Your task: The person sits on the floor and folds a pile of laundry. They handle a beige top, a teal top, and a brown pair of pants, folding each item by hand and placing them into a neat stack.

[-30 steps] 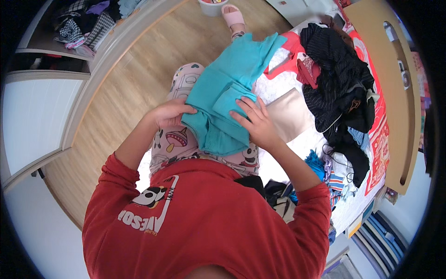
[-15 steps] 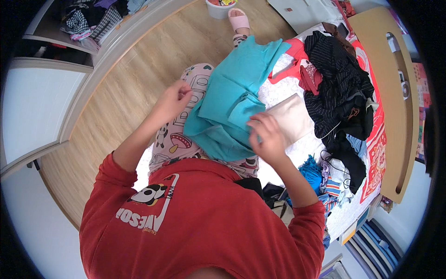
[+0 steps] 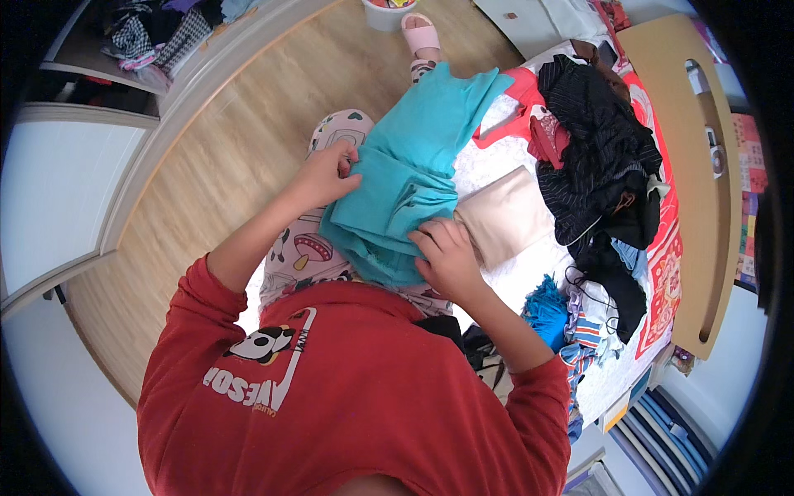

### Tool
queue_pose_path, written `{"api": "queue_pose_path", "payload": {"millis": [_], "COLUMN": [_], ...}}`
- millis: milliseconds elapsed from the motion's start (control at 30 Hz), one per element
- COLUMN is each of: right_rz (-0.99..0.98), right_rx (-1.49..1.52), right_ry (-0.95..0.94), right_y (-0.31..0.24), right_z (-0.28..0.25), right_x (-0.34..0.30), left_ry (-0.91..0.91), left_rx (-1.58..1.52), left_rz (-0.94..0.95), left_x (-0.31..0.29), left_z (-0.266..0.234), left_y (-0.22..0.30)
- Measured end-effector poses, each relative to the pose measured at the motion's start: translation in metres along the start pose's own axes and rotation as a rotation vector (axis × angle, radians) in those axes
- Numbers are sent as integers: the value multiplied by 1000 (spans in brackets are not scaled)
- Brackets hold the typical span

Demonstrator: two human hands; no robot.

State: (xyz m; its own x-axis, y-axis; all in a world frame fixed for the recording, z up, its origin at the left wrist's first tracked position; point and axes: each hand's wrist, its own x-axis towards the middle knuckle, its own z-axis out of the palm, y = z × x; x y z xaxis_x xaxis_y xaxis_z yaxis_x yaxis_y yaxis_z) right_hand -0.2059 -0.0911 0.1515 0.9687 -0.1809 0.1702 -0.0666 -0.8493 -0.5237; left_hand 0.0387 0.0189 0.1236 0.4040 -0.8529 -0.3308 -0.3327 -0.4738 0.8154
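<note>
A teal garment (image 3: 413, 132) lies over my lap and thighs, its nearer part folded into layers and its far part spread flat toward my knee. At the left edge of the folded part, my left hand (image 3: 331, 172) pinches the cloth between thumb and curled fingers. My right hand (image 3: 447, 255) grips the near right corner of the folds, fingers bent over the cloth. Just right of the garment, a folded beige cloth (image 3: 506, 217) rests on the bed. The garment's underside is hidden.
Dark striped clothes (image 3: 591, 140) are heaped on the white bed sheet (image 3: 529, 277) to the right, with a red garment (image 3: 517, 107) beyond. Blue fringed cloth (image 3: 546, 312) lies nearer me. A wooden headboard (image 3: 703, 248) borders the right; an open wardrobe shelf (image 3: 83, 62) holds clothes far left.
Both hands have come down onto the teal garment and closed on its edges: the left moved right, the right moved left and nearer. The folded layers look straighter and more compact.
</note>
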Motion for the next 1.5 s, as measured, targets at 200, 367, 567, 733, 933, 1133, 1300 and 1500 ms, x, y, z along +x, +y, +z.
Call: {"api": "queue_pose_path", "payload": {"millis": [200,367,567,733,933,1133,1300,1500], "right_rz": [78,-68,-204,-197,-46,930,932,717], "right_rx": [202,-371,-313,-222,192,1260,1679,1396], "right_ry": [-17,-140,-177,-64,-6,40,170,91], "right_y": [19,41,57,81,94,122,139,156], "right_z": [-2,-22,-7,12,5,-20,-34,-108], "right_x": [-10,1,19,20,33,83,115,166], "left_ry": [120,-234,-387,-431,-569,-636,-569,-586], "left_rx": [328,736,813,697,199,-1157,-1148,-1197], "left_rz": [476,1042,1436,1473,1076,-328,-260,-35], "left_x": [-20,-25,32,55,67,135,163,186], "left_z": [-3,-35,-35,3,6,-34,-26,-85], "left_y": [-8,-15,-16,-23,-12,14,25,88]}}
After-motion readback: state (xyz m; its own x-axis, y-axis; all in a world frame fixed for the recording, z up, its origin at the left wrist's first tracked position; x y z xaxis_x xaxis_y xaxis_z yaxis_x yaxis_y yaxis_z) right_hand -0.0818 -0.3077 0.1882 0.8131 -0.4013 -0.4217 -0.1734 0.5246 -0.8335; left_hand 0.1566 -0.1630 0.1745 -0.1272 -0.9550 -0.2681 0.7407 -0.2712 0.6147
